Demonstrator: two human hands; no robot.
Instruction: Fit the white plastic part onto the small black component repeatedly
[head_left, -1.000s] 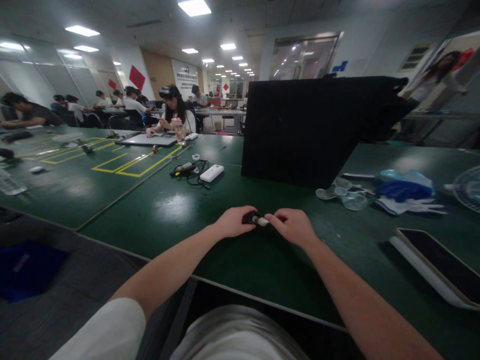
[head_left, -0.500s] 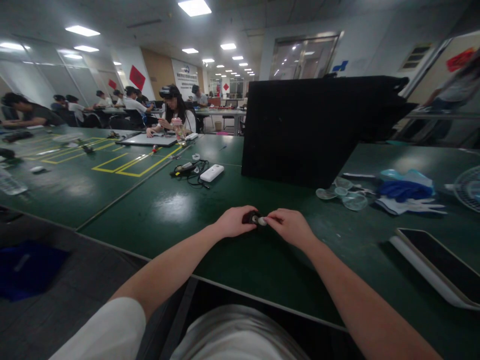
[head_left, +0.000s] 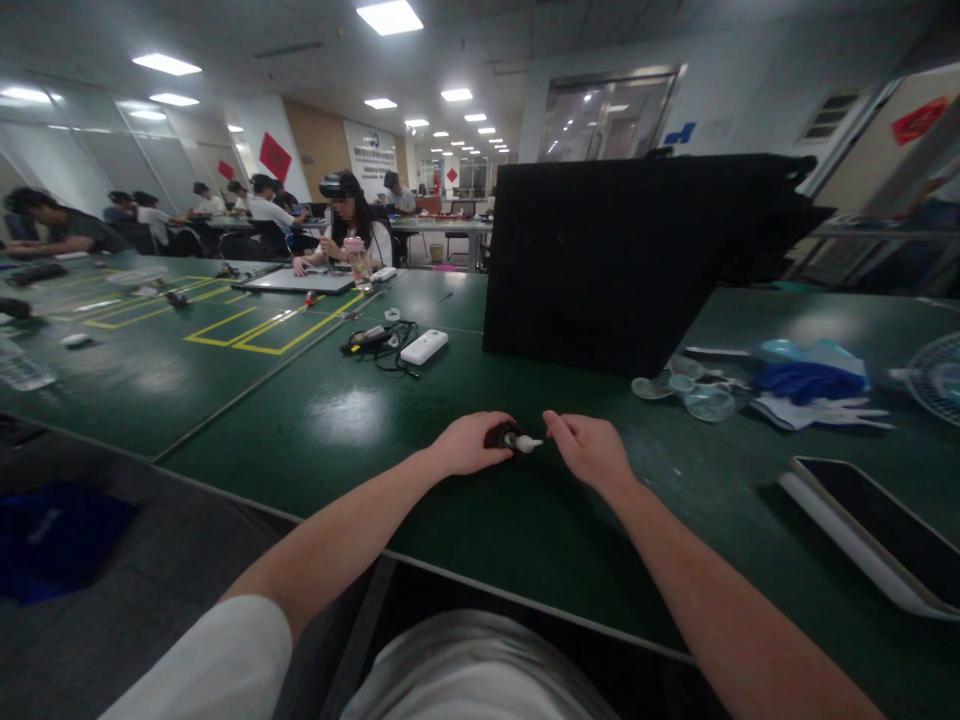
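Observation:
My left hand rests on the green table and is closed round a small black part with a white tip sticking out to the right. My right hand hovers just right of that tip, a small gap apart from it. Its thumb and forefinger are pinched together and I cannot make out anything between them.
A black panel stands upright behind my hands. To its right lie clear plastic lids, blue and white gloves and a fan. A tablet lies at the right. A white remote and cables lie left. People sit at far tables.
My right hand has let go of the white tip and drawn a little to the right. My left hand and the black part have stayed put.

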